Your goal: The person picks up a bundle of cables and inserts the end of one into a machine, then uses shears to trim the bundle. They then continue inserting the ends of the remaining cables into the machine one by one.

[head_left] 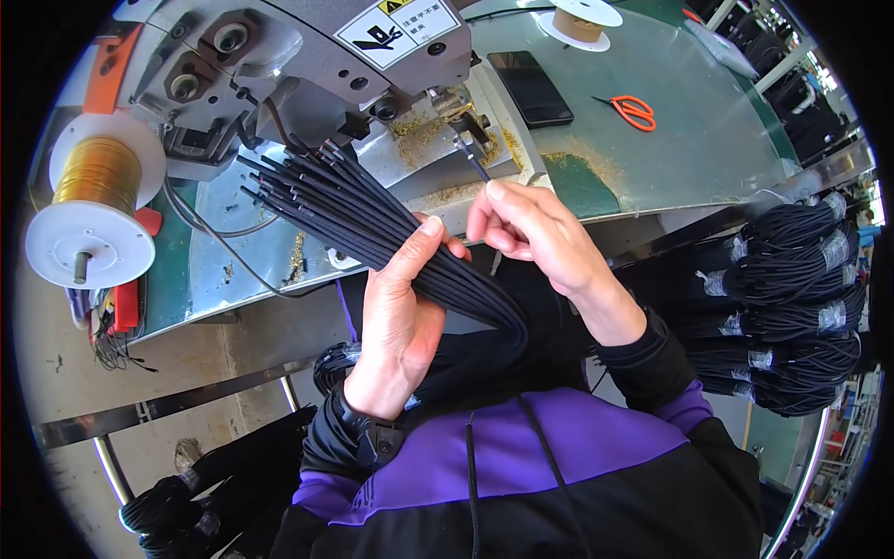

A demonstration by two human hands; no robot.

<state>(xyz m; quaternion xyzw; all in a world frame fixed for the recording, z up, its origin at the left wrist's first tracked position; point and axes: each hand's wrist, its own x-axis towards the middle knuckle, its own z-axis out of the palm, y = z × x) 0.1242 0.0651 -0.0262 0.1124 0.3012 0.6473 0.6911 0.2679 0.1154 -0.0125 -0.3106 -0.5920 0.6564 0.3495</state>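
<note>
My left hand (402, 312) is closed round a thick bundle of black cords (349, 210). Their cut ends fan out toward the upper left, and the bundle folds into a loop below my right hand. Between the thumb and fingers of my right hand (549, 233) is a single black cord (477, 166), its tip pointing up at the machine's metal work area (447, 154). The rest of that cord is mostly hidden behind the hand. The grey machine head (307, 47) stands just beyond the bundle, with brass-coloured scraps scattered about its base.
A spool of gold-coloured wire (98, 172) stands at the left. On the green table lie a black phone (531, 88), orange-handled snips (633, 112) and a white spool (582, 23). Tied black cord bundles (792, 307) hang over a rail at the right; more (177, 508) lie lower left.
</note>
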